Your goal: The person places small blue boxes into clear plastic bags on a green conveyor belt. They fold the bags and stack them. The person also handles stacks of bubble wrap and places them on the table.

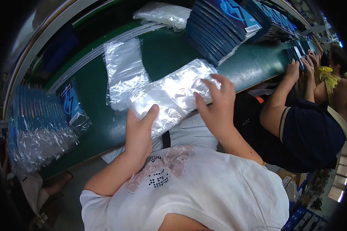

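On the green worktop [104, 127], bagged blue boxes [38, 123] lie left of the clear bags [169, 94], unbagged boxes [219, 27] beyond, while left hand [139, 129] and right hand [216, 104] clamp the bags' near edge.

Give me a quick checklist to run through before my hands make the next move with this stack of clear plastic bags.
1. Left hand on the stack of clear plastic bags: ok, thumb pressed on its near end.
2. Right hand on the stack: ok, fingers spread over its far end.
3. One bag separated from the stack: cannot tell, the layers glare together.
4. Stack resting on the green work table: ok, though its near end overhangs the edge.
5. Second pile of clear bags apart: not ok, the held stack overlaps it.
6. Stacked dark blue flat boxes in reach: ok, just beyond the right hand.
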